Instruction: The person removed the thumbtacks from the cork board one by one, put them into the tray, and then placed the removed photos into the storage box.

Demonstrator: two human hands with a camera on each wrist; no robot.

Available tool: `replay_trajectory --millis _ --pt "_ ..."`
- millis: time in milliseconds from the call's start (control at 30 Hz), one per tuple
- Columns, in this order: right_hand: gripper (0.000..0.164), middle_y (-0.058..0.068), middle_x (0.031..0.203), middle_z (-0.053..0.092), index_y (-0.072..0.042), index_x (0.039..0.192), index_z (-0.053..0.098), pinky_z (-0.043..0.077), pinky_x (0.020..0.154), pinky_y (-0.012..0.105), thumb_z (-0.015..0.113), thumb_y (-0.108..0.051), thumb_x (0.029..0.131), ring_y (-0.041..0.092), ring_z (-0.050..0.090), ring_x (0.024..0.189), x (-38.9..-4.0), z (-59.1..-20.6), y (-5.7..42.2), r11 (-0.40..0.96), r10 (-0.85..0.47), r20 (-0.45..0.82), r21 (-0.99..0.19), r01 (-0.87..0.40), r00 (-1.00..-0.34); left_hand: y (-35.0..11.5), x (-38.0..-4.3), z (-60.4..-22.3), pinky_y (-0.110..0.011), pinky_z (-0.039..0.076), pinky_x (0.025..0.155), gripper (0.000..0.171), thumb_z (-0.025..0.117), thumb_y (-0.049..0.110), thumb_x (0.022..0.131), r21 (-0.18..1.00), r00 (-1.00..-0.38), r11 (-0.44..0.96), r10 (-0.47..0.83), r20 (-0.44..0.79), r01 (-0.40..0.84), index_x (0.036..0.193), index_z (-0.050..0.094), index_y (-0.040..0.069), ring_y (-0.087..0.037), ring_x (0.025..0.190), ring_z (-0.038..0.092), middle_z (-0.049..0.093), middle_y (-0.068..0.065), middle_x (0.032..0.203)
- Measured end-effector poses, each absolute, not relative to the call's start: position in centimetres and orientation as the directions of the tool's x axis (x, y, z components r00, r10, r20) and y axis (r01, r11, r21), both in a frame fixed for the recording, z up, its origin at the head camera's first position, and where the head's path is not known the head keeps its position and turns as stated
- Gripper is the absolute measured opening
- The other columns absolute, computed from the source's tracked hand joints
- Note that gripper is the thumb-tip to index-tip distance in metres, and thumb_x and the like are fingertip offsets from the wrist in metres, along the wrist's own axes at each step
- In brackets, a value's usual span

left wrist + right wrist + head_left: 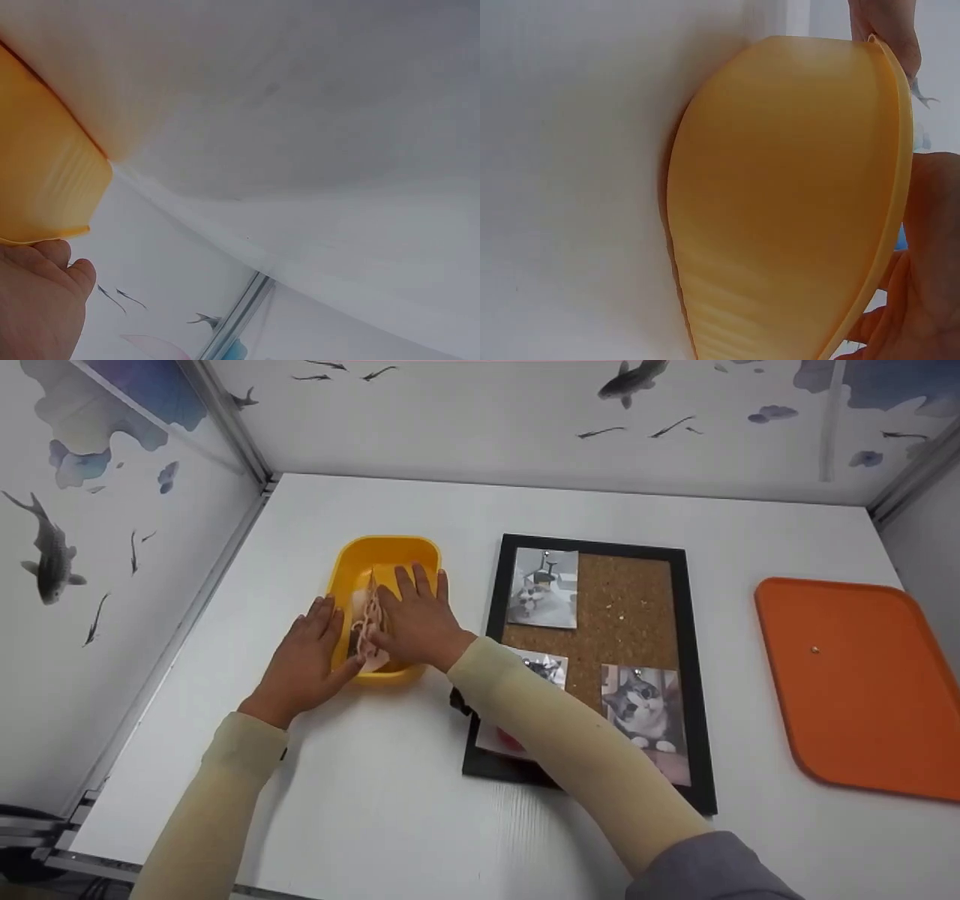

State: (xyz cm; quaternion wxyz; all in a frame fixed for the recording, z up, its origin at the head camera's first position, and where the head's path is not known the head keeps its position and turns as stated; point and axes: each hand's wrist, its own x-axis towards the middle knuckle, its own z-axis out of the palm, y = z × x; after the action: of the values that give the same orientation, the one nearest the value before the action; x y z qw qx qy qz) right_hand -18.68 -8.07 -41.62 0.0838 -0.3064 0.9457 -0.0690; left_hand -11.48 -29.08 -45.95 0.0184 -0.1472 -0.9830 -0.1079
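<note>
A yellow plastic basin (424,556) stands on the left part of the table. My left hand (301,660) rests at its left rim, fingers extended and thumb reaching over the near corner. My right hand (416,619) lies over the basin's right side with its fingers spread out. Beside its thumb, inside the basin, is a bundle of pink cord (369,622) on top of some pale, flat pieces, partly hidden by the hand. In the right wrist view, the basin's outer wall (780,202) fills the middle, with the right hand (934,255) along its rim.
A black-framed cork board (630,607) lies right of the basin; my right forearm crosses over it. Pinned on it are cat photos, among them one at top left (544,592) and one at lower right (645,712). An orange tray (862,682) with a small pin (815,649) lies far right.
</note>
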Motion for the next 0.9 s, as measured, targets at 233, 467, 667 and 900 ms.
replay_trajectory --millis 233,467,667,900 --pt "0.081 0.014 0.166 0.0 -0.021 0.159 0.024 -0.009 0.114 0.063 0.042 -0.068 0.096 0.035 -0.008 0.151 -19.0 -41.8 -7.5 0.805 -0.592 -0.164 -0.16 -0.571 -0.789 -29.1 -11.4 -45.9 -0.054 0.013 0.119 0.084 0.042 0.058 0.099 0.204 -0.956 0.934 0.286 0.067 0.294 0.153 0.026 -0.006 -0.037 0.15 0.01 0.012 -0.02 0.164" --pt "0.081 0.016 0.166 0.002 -0.019 0.157 0.032 -0.008 0.113 0.064 0.041 -0.07 0.095 0.037 -0.007 0.15 -19.3 -42.3 -7.2 0.813 -0.581 -0.154 -0.134 -0.566 -0.799 -29.0 -11.4 -45.8 -0.054 0.013 0.118 0.082 0.045 0.053 0.1 0.214 -0.955 0.93 0.289 0.072 0.298 0.152 0.027 -0.006 -0.038 0.15 0.01 0.011 -0.021 0.164" --pt "0.082 0.017 0.165 0.004 -0.018 0.157 0.032 -0.009 0.113 0.065 0.042 -0.071 0.094 0.038 -0.009 0.15 -19.5 -42.7 -6.8 0.817 -0.575 -0.138 -0.159 -0.555 -0.807 -29.0 -11.4 -45.7 -0.054 0.014 0.119 0.08 0.046 0.052 0.1 0.219 -0.955 0.93 0.285 0.077 0.295 0.152 0.029 -0.006 -0.038 0.15 0.011 0.013 -0.021 0.163" --pt "0.08 0.017 0.165 0.007 -0.016 0.156 0.034 -0.007 0.113 0.064 0.043 -0.068 0.095 0.038 -0.006 0.15 -19.5 -42.9 -6.1 0.824 -0.557 -0.116 -0.195 -0.531 -0.822 -28.8 -11.3 -45.7 -0.053 0.014 0.119 0.077 0.047 0.048 0.1 0.223 -0.958 0.932 0.279 0.066 0.287 0.152 0.028 -0.005 -0.038 0.15 0.011 0.012 -0.02 0.164"
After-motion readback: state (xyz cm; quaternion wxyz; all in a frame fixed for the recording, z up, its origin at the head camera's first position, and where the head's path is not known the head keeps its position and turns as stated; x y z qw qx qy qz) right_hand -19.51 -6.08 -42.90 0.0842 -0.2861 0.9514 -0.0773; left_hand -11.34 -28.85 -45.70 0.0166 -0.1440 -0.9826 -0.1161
